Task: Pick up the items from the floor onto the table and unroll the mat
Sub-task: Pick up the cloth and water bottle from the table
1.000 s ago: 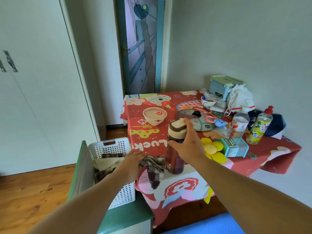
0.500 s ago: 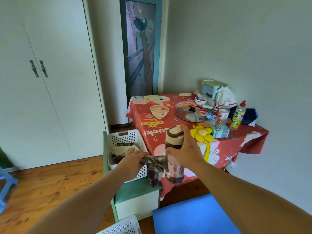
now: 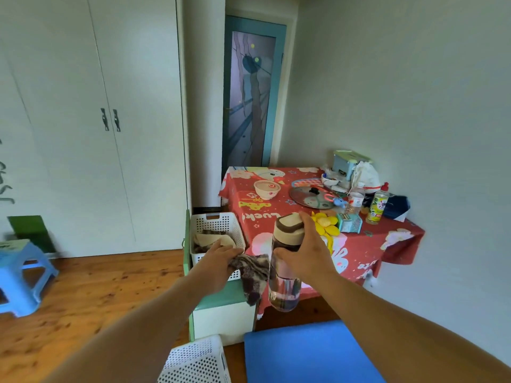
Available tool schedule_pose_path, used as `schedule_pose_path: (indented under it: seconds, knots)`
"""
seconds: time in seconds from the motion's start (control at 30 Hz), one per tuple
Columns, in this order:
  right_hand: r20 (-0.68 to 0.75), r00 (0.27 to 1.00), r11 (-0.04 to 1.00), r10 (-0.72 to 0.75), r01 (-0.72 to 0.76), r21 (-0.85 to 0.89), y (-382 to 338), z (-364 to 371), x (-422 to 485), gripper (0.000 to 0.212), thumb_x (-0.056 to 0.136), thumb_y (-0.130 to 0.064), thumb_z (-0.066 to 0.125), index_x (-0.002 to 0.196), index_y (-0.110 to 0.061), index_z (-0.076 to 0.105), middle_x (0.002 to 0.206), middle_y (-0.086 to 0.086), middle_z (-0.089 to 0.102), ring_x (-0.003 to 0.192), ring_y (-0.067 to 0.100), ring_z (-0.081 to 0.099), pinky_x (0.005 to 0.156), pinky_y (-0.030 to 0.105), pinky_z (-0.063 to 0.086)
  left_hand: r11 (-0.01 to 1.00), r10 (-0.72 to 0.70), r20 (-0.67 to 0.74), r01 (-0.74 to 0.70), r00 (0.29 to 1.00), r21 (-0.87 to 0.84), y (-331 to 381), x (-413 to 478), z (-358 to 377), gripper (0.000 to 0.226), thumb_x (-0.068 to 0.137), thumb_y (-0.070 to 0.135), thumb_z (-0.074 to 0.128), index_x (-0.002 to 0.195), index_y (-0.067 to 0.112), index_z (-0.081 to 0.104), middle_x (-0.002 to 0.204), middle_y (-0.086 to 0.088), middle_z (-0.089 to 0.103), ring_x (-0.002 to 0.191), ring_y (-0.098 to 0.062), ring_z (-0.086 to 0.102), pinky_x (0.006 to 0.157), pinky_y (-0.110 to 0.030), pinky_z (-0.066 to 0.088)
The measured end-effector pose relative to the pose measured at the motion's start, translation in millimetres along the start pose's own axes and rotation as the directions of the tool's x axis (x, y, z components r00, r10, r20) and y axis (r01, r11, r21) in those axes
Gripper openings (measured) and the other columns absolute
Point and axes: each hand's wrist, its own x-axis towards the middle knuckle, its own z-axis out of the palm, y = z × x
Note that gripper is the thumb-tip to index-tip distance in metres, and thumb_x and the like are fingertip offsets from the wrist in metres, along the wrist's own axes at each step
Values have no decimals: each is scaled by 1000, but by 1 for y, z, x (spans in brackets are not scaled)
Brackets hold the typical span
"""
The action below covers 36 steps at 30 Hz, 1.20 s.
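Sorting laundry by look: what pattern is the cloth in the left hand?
Dark brown and cream stripes on the cloth, head view.

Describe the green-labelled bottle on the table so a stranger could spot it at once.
Start at the table with the red cartoon cloth, against the right wall. On its far right side, beside a dark blue cap, stands the bottle. Its red nozzle top, yellowish liquid and green label set it apart from the clear, white-labelled water bottle just left of it.
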Motion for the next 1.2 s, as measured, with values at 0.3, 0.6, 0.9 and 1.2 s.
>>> schedule_pose_path:
  seconds: [0.3, 0.6, 0.9, 1.2]
  knots:
    - [95, 995, 1000, 16, -13, -26, 23, -17, -93, 93, 71, -35, 77, 141, -37, 16, 135, 1, 46, 118, 27, 49, 96, 43, 46, 988, -146, 18, 146, 989, -48, 42, -103, 34, 45, 95, 23, 49, 139, 26, 41, 146, -3, 42, 138, -24, 31, 116, -33, 18]
    - [107, 994, 999, 29, -33, 28, 20, 5, -180, 96, 71, -31, 78, 143, -35, 14, 136, 0, 46, 117, 24, 50, 93, 36, 45, 982, -176, 104, 181, 979, -45, 45, -199, 50, 47, 96, 23, 46, 142, 26, 36, 152, -3, 34, 144, -25, 17, 118, -34, 10]
    - [169, 985, 998, 34, -43, 50, 58, 55, -238, 95, 70, -36, 78, 141, -40, 15, 138, -2, 44, 118, 24, 49, 96, 40, 46, 964, -250, 143, 261, 958, -61, 31, -265, 108, 49, 97, 20, 43, 144, 30, 31, 155, 0, 27, 146, -23, 8, 117, -37, 6]
    - [156, 988, 991, 4, -24, 132, 163, 138, -282, 91, 67, -33, 79, 135, -44, 20, 131, -4, 48, 110, 21, 52, 86, 35, 47, 946, -307, 190, 321, 932, -43, 0, -313, 241, 47, 98, 20, 40, 145, 21, 31, 154, -3, 28, 145, -25, 14, 116, -32, 8]
